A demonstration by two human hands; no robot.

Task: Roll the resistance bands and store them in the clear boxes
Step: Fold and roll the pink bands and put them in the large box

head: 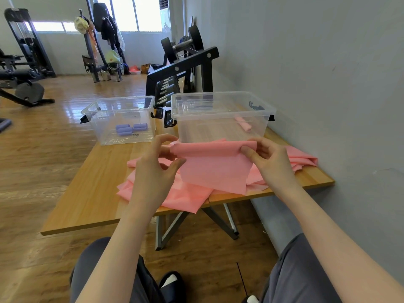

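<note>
Both hands, left hand [159, 162] and right hand [267, 158], pinched the pink resistance band [215, 169] above the table [91, 193], near the right clear box [220, 117]; an even, tight first fold would likely keep the roll straight.

I'm looking down on a wooden bench [91, 193] standing on crossed metal legs [172, 226] over a wood-plank floor [43, 167], with its far side against a grey wall. Two clear boxes sit at its far edge: the left box [122, 119] with purple rolled bands [131, 128] inside, the right box [220, 117] with one pink roll [243, 123]. Nearer me, a heap of pink resistance bands [175, 193] lies spread across the top, overhanging the front edge.
</note>
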